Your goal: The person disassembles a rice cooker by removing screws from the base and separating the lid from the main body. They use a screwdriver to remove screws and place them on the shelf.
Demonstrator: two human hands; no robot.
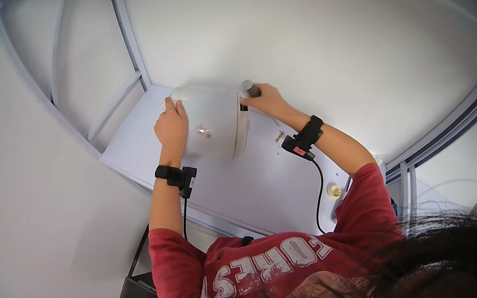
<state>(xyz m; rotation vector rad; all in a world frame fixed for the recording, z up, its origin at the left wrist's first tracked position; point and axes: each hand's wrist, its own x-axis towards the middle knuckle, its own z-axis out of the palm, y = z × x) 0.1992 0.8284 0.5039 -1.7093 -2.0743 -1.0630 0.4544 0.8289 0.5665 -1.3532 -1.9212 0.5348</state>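
A white rounded appliance (208,116) with a small pink flower print lies on its side on the pale table, and its exact kind I cannot tell. My left hand (172,128) grips its left end by a white projecting part (181,94), fingers closed. At its right end runs a rim (239,136) with a small black patch. Beside that rim, my right hand (268,102) is closed around a short dark grey cylinder (251,89). Whether this cylinder is joined to the appliance I cannot make out.
The pale tabletop (233,193) stands inside a grey metal frame (130,35) against a white wall. Small bits (280,137) lie near my right wrist. A yellowish round object (334,191) sits at the right edge. Cables (322,192) hang from my wrist straps.
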